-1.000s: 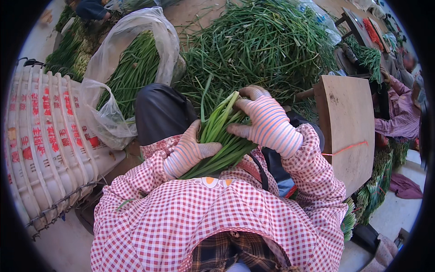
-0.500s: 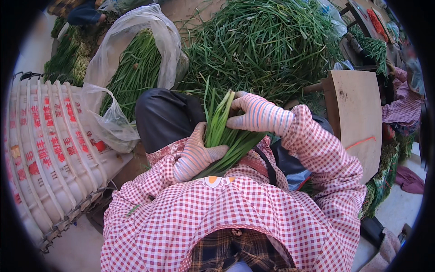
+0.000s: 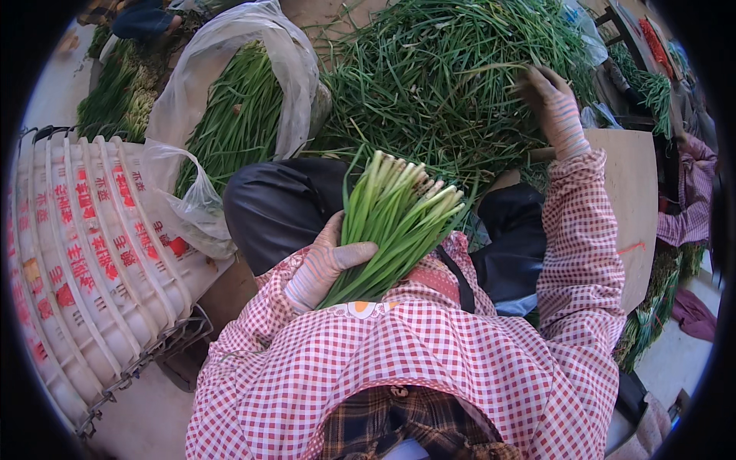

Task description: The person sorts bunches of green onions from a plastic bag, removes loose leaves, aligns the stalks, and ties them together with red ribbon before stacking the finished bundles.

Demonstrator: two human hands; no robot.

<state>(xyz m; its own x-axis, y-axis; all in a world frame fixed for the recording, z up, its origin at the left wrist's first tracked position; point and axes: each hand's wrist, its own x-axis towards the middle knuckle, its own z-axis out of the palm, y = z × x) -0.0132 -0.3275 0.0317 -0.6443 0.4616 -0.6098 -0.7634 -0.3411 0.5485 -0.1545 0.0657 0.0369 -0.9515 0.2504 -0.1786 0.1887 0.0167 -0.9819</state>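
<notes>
My left hand [image 3: 326, 264], in a striped glove, is closed around a bunch of garlic chives [image 3: 395, 222] above my lap. Their pale cut ends fan out away from me, and the green leaves run down toward my checked smock. Out to the right, my right hand [image 3: 548, 107], gloved too, is raised at the edge of a large heap of loose green chives [image 3: 452, 84]. Its fingers are curled and a little blurred. A thin yellowish leaf [image 3: 494, 67] reaches leftward from the fingertips.
A clear plastic bag [image 3: 295, 84] of chives stands beyond my left knee. At left is a white basket [image 3: 100, 253] with red print. A tan board [image 3: 629, 176] stands at right, near another person's checked sleeve [image 3: 694, 192]. Bundled greens [image 3: 115, 92] lie far left.
My right hand has left the bunch and swung out right and away toward the heap. The pale stem ends now show uncovered. My left hand still grips the bunch.
</notes>
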